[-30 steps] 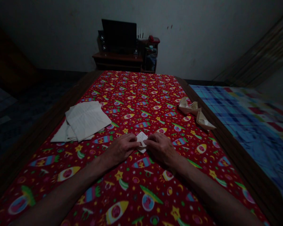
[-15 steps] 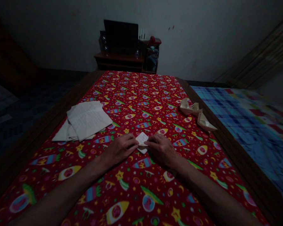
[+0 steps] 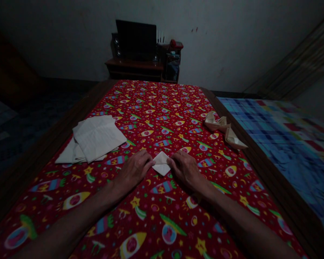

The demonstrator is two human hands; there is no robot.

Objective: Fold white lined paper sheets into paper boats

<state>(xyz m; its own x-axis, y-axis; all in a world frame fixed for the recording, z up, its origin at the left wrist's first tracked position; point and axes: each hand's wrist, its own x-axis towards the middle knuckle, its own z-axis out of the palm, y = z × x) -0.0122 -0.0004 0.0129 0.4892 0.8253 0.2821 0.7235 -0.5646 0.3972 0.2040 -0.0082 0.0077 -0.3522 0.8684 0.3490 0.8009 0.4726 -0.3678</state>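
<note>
A small folded paper [image 3: 161,167] in a diamond shape lies on the red patterned cloth [image 3: 156,223] in front of me. My left hand [image 3: 139,163] pinches its left corner between thumb and fingers. At the opposite corner, my right hand [image 3: 184,166] grips the paper the same way. A crease runs across the diamond between both hands. The fingertips' undersides are hidden.
Left of my hands rests a stack of paper sheets [image 3: 99,136]. Folded paper boats [image 3: 235,139] sit near the table's right edge. Beyond the far end stand a monitor [image 3: 136,39] and a red telephone [image 3: 176,44]. A blue checked bedspread [image 3: 259,126] lies to the right.
The paper's raised fold has spread out into a flatter, wider diamond. My left hand has shifted slightly left, while my right hand stays at its corner.
</note>
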